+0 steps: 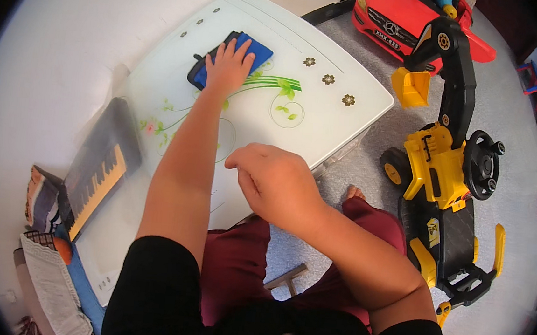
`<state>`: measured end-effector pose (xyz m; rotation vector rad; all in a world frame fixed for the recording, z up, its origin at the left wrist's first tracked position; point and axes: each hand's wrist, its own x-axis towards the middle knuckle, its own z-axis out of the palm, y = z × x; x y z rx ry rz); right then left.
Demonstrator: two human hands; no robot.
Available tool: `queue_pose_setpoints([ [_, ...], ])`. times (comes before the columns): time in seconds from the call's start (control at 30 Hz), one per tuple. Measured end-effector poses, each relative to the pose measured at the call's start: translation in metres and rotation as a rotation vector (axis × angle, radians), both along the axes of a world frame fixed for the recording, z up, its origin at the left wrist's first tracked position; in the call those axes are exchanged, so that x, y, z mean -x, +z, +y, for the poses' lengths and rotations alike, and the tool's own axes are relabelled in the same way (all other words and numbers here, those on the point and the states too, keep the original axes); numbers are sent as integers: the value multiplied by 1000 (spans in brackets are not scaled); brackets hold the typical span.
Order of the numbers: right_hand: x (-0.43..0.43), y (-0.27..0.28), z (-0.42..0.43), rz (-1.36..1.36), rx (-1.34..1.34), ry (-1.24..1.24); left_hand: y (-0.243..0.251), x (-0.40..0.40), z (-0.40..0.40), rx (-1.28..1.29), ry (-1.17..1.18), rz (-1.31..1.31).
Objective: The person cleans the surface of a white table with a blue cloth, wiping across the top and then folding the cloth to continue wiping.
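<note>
My left hand (229,66) lies palm down, fingers spread, on a folded blue and black fabric item (262,52). A small black loop sticks out from its left side. The item rests on a white glass-topped table (257,18) printed with green vines and dark flowers. My right hand (279,183) hovers over the table's near edge with its fingers curled in. No object shows in it, though its palm is turned from view.
A dark keyboard (100,172) lies along the table's left side, near a basket with a white cloth (50,282). To the right stands a yellow and black ride-on toy excavator (440,173) on grey carpet. Behind it sits a red toy car (401,16). A wall borders the left.
</note>
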<state>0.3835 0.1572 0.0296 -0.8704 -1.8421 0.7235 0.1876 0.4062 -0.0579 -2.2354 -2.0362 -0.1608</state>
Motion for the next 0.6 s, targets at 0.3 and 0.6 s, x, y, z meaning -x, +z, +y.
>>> queue_pose_setpoints([
  [0.3,16,-9,12,35,-90,-74,-4,-3,-112,-46,-240,3],
  [0.6,5,-8,7,-70,-100,-91,20,26,-250,205,-438,81],
])
